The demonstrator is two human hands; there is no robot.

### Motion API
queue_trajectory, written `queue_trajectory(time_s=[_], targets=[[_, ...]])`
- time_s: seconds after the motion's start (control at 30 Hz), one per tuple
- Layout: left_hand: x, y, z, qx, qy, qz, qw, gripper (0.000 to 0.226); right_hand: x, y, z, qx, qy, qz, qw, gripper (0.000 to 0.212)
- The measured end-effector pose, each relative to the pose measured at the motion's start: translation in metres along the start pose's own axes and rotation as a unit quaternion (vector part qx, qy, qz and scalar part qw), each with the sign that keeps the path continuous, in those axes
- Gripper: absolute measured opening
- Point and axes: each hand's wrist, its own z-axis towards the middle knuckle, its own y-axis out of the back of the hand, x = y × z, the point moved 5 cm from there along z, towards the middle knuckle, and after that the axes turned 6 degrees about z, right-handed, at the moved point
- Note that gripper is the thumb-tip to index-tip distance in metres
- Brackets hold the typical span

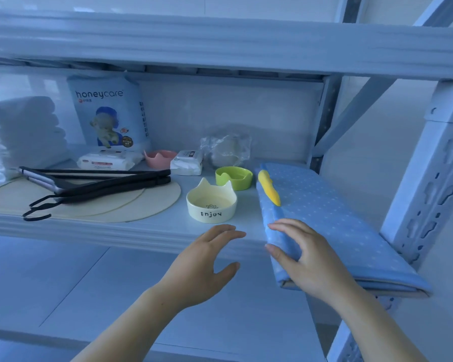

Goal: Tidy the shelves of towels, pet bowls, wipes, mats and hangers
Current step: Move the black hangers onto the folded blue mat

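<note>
We judge little done: left hand (204, 259) hovers open, right hand (306, 257) rests spread on the overhanging blue mat (338, 218), lower right.

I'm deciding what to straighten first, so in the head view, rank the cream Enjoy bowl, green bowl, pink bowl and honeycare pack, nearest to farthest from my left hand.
1. Cream Enjoy bowl, just beyond the left hand, at the front.
2. Green bowl, behind it, slightly right.
3. Pink bowl, farther back, to the left.
4. Honeycare pack, upright at the back left.
</note>
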Motion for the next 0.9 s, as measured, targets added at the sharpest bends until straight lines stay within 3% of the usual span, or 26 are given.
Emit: queue_trajectory(time_s=[0.73, 0.83, 0.9], targets=[[0.268, 0.181, -0.02, -0.076, 0.019, 0.087, 0.993, 0.04, 0.151, -0.239, 0.183, 0.076, 0.046, 0.048, 0.995, 0.034], [0.306, 0.213, -0.016, -0.108, 0.052, 0.067, 0.991, 0.031, 0.161, -0.266, 0.208, 0.103, 0.047, 0.034, 0.993, 0.036], [0.335, 0.224, -0.013, -0.089, 0.092, 0.078, 0.989, 0.029, 0.167, -0.28, 0.223, 0.123, 0.056, 0.026, 0.991, 0.041]])
